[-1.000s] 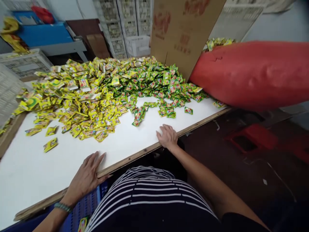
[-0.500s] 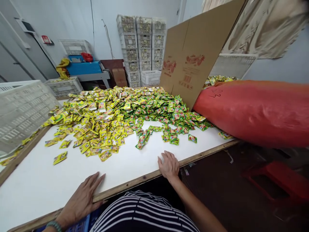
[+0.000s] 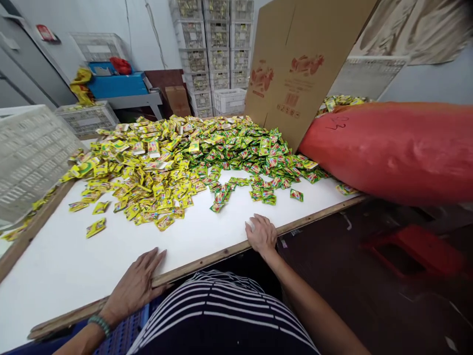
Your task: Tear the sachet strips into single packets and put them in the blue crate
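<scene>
Many small, glossy yellow pillow-shaped packets [image 3: 140,190]: heaping across the left and far middle of a flat white tabletop [image 3: 123,246].
Glossy green packets of similar shape [image 3: 240,148]: piling right beside the yellow ones, trailing a few loose pieces toward the near side.
Bare left hand [image 3: 133,283]: lying open and empty, fingers stretching over the white surface, thumb hooking past the long brown wooden edge strip [image 3: 207,261].
Bare right hand [image 3: 261,234]: resting at the same strip with fingers loosely bending, gripping nothing visible, hiding its underside.
Packets and fingers: lying apart, touching nowhere in view.
Bulging red sack [image 3: 399,148]: lying across the right end, overhanging the near edge, touching or nearly touching a tall brown cardboard panel [image 3: 295,64].
Support at the edge: seemingly steadying the body, judging by the pose; best done by sharing weight between both palms, pressing lightly, leaving fingers relaxed.
Wood under the palms: probably calling for lifting rather than dragging skin along the grain.
</scene>
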Motion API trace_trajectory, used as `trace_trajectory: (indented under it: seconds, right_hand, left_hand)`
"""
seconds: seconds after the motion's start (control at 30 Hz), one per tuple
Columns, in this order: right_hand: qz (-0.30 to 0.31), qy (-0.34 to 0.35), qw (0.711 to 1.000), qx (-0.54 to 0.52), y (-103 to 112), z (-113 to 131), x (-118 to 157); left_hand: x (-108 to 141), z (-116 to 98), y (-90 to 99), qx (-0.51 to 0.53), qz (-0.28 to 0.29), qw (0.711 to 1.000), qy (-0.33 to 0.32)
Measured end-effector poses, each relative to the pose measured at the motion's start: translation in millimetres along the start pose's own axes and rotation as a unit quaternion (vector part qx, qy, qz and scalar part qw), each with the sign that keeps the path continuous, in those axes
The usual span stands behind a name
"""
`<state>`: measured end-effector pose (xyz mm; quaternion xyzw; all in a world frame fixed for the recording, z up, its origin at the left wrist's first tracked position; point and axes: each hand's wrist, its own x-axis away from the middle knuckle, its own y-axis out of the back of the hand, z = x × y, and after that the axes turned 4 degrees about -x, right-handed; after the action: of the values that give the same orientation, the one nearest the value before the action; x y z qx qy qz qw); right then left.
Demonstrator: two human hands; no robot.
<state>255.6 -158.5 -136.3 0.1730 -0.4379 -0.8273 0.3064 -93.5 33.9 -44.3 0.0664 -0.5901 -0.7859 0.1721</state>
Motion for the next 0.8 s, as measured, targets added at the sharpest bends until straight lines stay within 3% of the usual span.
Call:
trace_trajectory:
  seconds: [0.37,0.8]
  right_hand:
    - [-0.003,-0.003,1.000,-0.014,2.6,4.4,-3.0]
    - [-0.007,-0.015,0.999,-0.051,0.7,10.0,-5.6]
  left_hand:
    - [-1.1,12.0,-13.1,-0.006,-0.023,1.000,-0.010]
    - [-0.6,23.3,-27.4,0.029,0.000,0.999,0.037]
